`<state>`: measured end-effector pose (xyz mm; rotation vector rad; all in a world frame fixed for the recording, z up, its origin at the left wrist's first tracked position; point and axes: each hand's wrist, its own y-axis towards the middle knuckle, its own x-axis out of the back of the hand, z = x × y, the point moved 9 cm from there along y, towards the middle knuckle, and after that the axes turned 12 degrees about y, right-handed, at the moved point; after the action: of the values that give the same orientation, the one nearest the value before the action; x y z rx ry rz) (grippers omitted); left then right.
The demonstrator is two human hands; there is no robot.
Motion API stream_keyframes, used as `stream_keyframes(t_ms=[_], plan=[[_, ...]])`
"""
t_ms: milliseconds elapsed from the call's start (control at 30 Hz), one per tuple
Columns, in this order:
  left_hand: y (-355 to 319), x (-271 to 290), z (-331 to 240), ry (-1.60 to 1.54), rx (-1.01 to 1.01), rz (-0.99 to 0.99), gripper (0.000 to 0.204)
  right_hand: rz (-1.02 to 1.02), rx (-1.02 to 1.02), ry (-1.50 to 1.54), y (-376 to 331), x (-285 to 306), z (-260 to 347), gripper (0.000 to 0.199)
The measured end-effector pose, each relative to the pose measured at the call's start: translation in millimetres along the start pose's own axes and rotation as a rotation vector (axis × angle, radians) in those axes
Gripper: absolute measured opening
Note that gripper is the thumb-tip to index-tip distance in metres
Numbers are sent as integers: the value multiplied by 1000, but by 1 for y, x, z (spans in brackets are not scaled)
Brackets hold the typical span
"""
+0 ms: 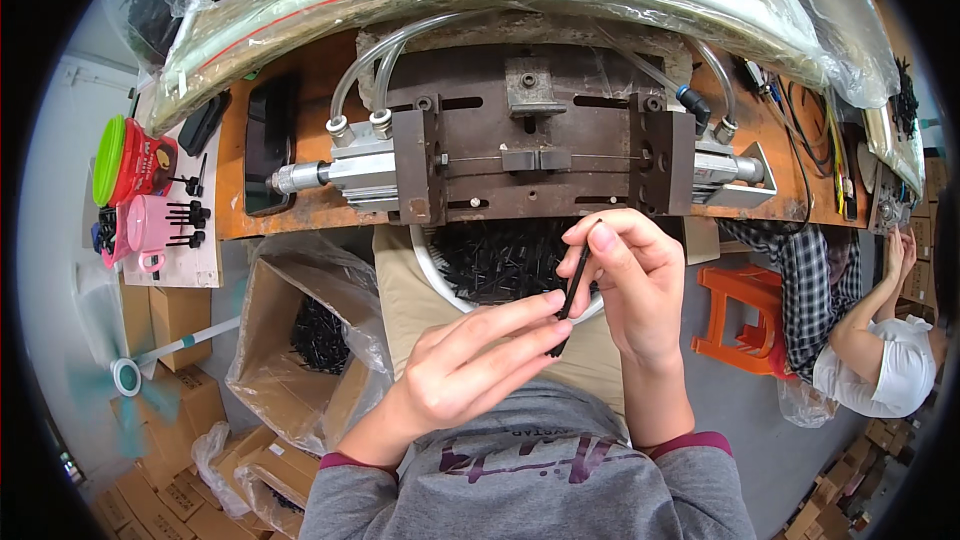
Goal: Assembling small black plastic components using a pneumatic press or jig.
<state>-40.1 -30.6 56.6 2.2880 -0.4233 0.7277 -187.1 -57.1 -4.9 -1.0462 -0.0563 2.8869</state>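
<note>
A thin black rod-shaped part [574, 285] is held slantwise between my hands, just above my lap. My right hand [640, 275] pinches its upper end between thumb and fingertips. Near its lower end, my left hand [465, 360] closes its fingers on the same part. Beneath them, a white-rimmed container [428, 268] between my legs holds many similar thin black pieces [500, 255]. Directly beyond my hands stands a dark metal fixture [535, 200] on the bench, with a small clamp block [535, 159] at its middle.
Air cylinders [365, 180] with clear tubes [350, 75] flank the fixture. A pink cup [150, 223] and a red tub [148, 162] stand left. A lined cardboard box [275, 340] lies below, near a fan [126, 377]. An orange stool [740, 320] and another person [870, 360] are right.
</note>
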Motion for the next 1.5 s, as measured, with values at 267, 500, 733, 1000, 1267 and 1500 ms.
stream_keyframes(t_ms=[267,500,733,1000,1267,1500], plan=[[7,4,-7,-25,-82,-7,33,-42,99,-59,-8,-3,13,18],[5,10,-12,-87,-94,-3,31,-103,166,-34,-24,-11,18,18],[-8,9,-20,-366,-130,105,31,-173,332,-2,-15,13,39,20],[-1,8,-5,-86,-30,25,28,-133,147,55,-17,-1,9,24],[-1,2,-8,-67,-64,42,33,-136,88,59,-17,-5,3,24],[0,1,-10,-55,-70,24,31,-106,61,95,-17,-7,2,22]])
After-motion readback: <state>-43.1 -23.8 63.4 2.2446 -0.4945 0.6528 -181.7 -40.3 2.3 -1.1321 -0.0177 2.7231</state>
